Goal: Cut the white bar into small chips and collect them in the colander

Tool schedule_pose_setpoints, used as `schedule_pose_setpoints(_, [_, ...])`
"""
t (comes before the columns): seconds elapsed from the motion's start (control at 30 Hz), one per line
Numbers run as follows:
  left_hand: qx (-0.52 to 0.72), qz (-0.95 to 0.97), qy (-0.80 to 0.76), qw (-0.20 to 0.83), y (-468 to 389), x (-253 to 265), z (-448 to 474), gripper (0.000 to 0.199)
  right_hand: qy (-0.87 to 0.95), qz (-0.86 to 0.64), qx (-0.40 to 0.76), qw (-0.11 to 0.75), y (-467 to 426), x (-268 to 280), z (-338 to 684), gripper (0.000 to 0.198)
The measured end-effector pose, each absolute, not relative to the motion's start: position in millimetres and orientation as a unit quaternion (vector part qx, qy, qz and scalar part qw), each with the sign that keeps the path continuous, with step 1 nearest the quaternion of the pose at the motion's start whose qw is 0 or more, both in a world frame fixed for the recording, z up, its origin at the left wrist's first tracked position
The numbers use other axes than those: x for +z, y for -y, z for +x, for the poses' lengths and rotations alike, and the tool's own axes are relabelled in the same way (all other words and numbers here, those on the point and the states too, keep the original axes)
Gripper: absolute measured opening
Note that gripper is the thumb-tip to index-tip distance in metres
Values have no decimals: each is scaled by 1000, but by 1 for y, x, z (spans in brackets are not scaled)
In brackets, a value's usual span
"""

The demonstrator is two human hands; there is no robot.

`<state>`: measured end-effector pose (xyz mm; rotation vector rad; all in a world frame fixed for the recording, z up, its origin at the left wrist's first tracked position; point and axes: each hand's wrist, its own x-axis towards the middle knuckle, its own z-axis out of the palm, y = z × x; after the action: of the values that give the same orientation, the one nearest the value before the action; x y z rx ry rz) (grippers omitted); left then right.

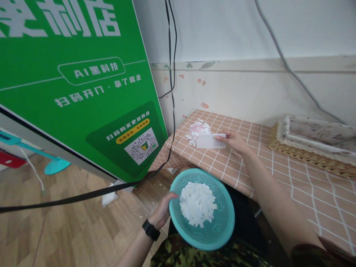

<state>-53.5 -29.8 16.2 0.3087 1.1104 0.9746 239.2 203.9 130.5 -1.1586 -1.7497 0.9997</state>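
Left hand pinches the rim of a teal basket, thumb over the edge, fingers hidden; white paper scraps inside. Right hand pinches a white card on the checked worktop, right at a pinkish-white scrap pile.

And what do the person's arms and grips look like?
The left grip and right grip are bare, without gloves. A black, watch-like band circles the left wrist. The right forearm is bare up to a dark, patterned sleeve, which shows only partly.
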Motion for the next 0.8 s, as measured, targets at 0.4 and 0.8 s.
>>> schedule_pose_setpoints(0.4, [451,101,-448,765,23,-7,-44,25,674,-460,380,435,-209,126,241,36])
schedule_pose_setpoints(0.8, [446,90,-451,768,5,-27,-36,25,687,-462,394,400,-206,130,241,36])
